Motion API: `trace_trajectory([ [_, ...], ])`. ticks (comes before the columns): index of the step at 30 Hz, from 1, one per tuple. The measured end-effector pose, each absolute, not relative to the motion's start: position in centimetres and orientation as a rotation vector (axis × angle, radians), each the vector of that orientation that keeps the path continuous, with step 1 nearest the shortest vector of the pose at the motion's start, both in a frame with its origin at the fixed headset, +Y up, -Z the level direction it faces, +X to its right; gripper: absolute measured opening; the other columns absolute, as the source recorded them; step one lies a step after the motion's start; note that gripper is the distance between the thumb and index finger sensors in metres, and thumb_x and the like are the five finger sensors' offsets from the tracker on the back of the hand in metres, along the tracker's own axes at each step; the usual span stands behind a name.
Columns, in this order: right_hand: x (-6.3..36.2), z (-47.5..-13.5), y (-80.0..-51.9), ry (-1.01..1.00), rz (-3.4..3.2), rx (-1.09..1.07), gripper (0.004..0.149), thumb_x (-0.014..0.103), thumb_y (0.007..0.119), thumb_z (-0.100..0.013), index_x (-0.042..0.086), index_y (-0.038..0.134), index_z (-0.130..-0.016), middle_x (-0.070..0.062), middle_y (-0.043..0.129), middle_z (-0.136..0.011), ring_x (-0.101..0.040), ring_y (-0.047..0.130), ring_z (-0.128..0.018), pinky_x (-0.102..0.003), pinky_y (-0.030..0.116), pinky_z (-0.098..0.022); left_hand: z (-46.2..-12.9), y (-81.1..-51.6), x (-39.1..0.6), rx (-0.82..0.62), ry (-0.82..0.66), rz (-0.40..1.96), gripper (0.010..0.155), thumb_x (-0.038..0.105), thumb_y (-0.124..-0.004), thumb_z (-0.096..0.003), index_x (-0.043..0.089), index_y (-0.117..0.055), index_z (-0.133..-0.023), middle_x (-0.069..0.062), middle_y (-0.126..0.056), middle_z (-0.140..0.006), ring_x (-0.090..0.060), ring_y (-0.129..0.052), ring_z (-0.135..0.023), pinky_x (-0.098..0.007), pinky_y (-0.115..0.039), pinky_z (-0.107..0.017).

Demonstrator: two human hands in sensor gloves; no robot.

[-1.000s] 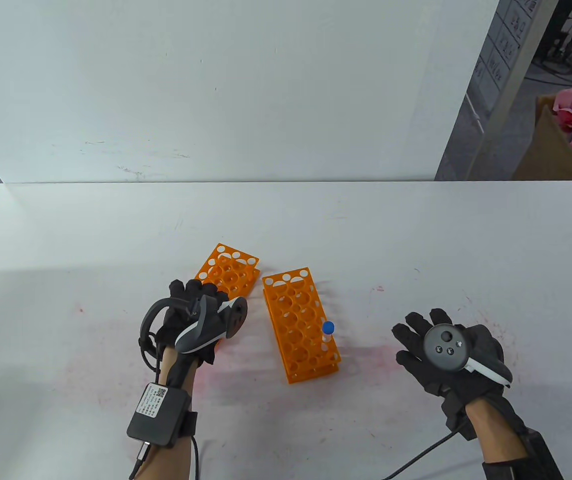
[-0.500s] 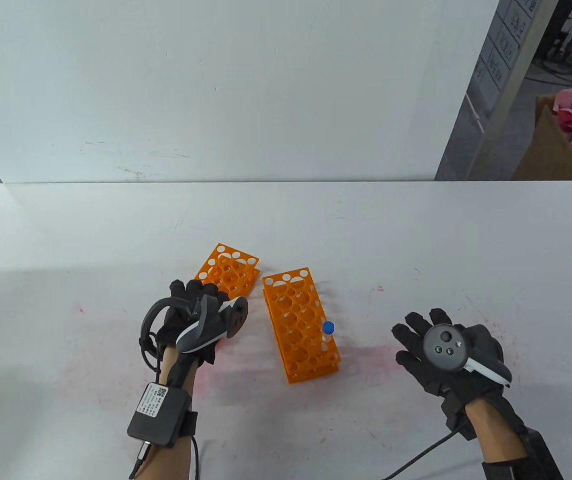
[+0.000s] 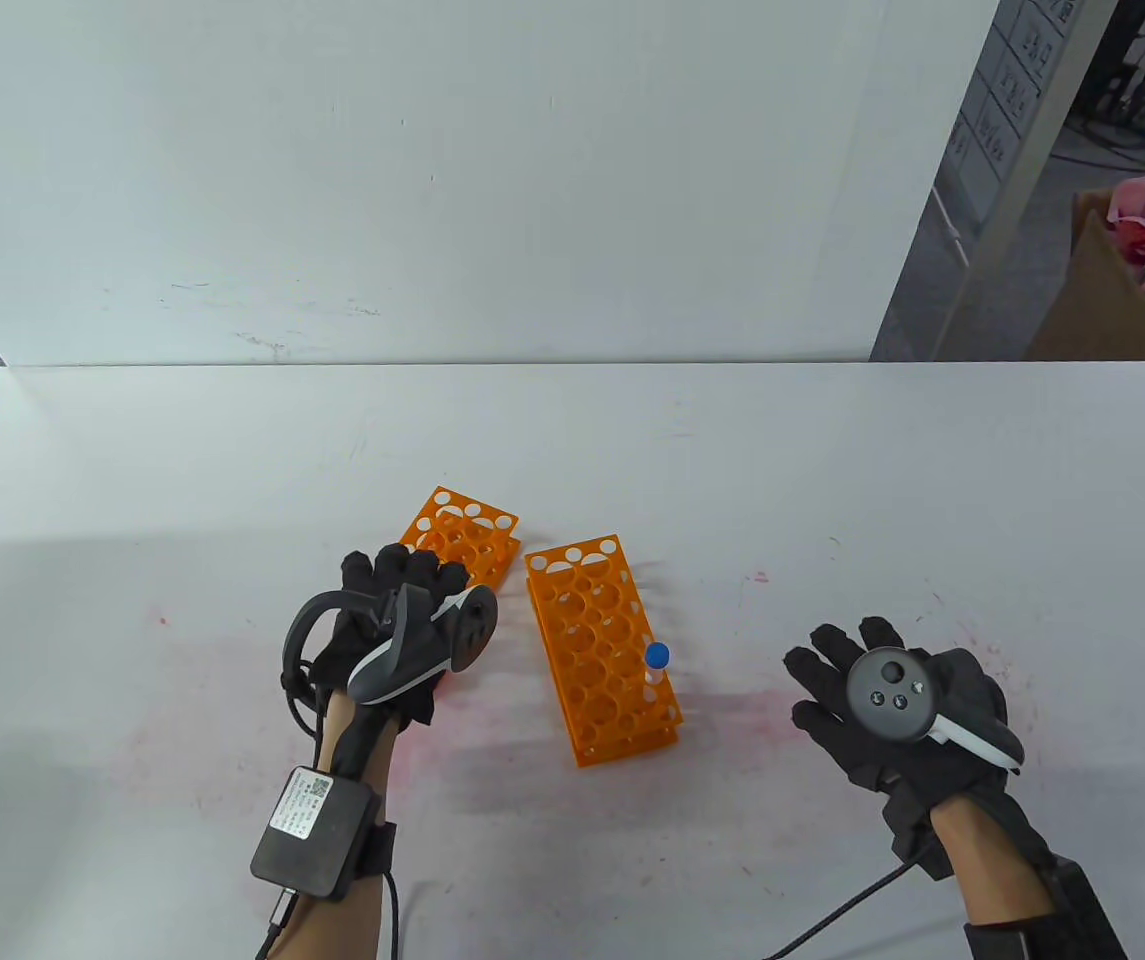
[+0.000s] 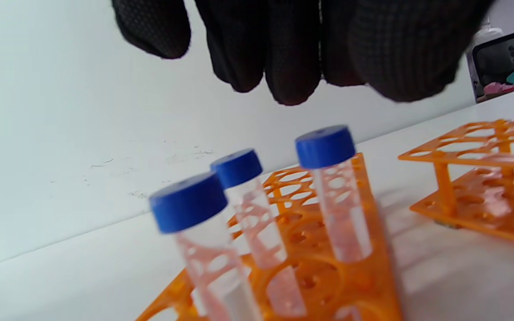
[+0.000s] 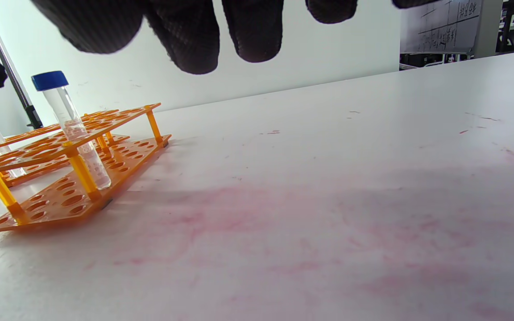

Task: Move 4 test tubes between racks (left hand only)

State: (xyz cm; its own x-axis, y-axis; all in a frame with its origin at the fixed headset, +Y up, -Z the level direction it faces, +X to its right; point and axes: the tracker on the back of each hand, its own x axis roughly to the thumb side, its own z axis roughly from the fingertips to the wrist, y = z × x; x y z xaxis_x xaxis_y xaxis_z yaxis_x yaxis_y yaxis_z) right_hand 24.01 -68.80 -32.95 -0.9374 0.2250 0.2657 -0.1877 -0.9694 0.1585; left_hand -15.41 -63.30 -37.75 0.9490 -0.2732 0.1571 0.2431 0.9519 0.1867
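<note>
Since a moment ago the left hand [image 3: 387, 625] in its black sensor glove has lifted a little and its fingers have uncurled and reached forward over the near end of the smaller orange plastic rack with round holes [image 3: 459, 535]; nothing else on the table has shifted. From the left wrist view the fingertips [image 4: 290, 58] hang loosely side by side just above three clear plastic test tubes with blue screw caps, the nearest cap to them being the right-hand tube [image 4: 333, 187]; they touch none of them, so the hand holds nothing. It looks to me as if it has either just let a tube go or is lining up over one to pinch the cap, and I can't say which. The tubes stand upright in their holes, which is why the hand comes from above and not from the side. One more blue-capped tube [image 3: 656, 672] stands alone at the near right corner of the longer orange rack [image 3: 600, 645], just beside the first rack. The right hand [image 3: 897, 705] lies well apart to the right, palm down and fingers spread above the white, pink-stained table [image 3: 832, 480], kept out of the way since this job belongs to the left hand alone.
</note>
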Motion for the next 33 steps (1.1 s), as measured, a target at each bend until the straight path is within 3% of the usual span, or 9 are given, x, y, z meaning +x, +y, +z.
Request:
trace_trajectory([
  [23,24.0,-33.1,-68.7,0.193,2.885,0.406,0.06,0.053,0.058,-0.054,0.027,0.053,-0.108,-0.011,0.043,-0.119,-0.054,0.029,-0.103,-0.077,0.035,-0.066,-36.1,-63.7,-6.9,0.194,-0.406,-0.235,0.061,0.051,-0.076,-0.0457,0.04,-0.061,-0.104,0.006,-0.074,-0.111,-0.026,-0.075,-0.105,-0.058,-0.064,-0.075],
  [33,24.0,-33.1,-68.7,0.206,2.887,0.403,0.06,0.053,0.058,-0.054,0.027,0.053,-0.108,-0.011,0.043,-0.12,-0.054,0.029,-0.103,-0.077,0.035,-0.066,-35.1,-65.1,-2.9,0.185,-0.468,-0.231,0.068,0.055,-0.07,-0.047,0.039,-0.048,-0.109,0.006,-0.073,-0.111,-0.025,-0.075,-0.104,-0.058,-0.063,-0.076],
])
